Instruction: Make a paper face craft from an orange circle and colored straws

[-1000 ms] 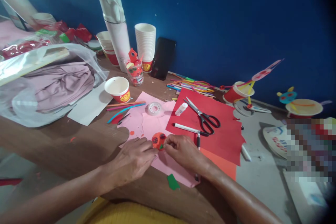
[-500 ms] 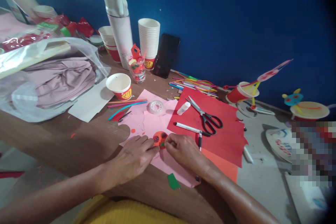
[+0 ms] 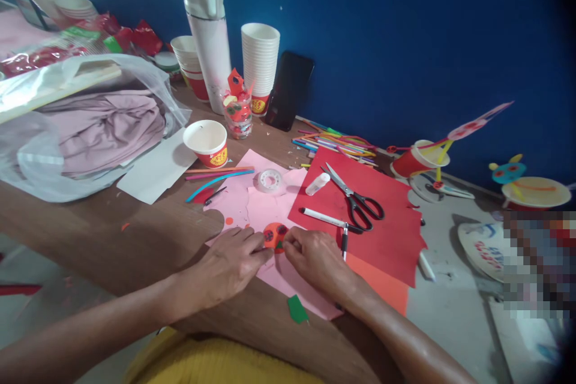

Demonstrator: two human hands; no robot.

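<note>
An orange paper disc [image 3: 273,233] with dark round eye-like spots and a small green piece lies over pink paper [image 3: 281,276]. My left hand [image 3: 236,258] grips the disc's left edge between thumb and bent fingers. At its right edge my right hand [image 3: 315,255] is closed in a pinch beside the small green piece; what its fingertips hold is hidden. A green paper scrap [image 3: 297,309] lies nearer to me. Just beyond the hands are a tape roll [image 3: 270,180], a glue tube [image 3: 317,184], a marker [image 3: 326,217] and black-handled scissors [image 3: 353,197] on red paper [image 3: 387,240].
A paper cup [image 3: 206,143], a stack of cups [image 3: 260,63], a tall white flask [image 3: 207,42] and a leaning phone [image 3: 290,91] stand behind. Coloured sticks [image 3: 335,145] lie by the wall. Cup crafts [image 3: 418,159] stand right; a plastic bag [image 3: 90,132] with cloth sits left.
The camera view has shifted slightly. Both hands stay at the disc in nearly the same pose, and the fingers of my right hand still press at its right edge.
</note>
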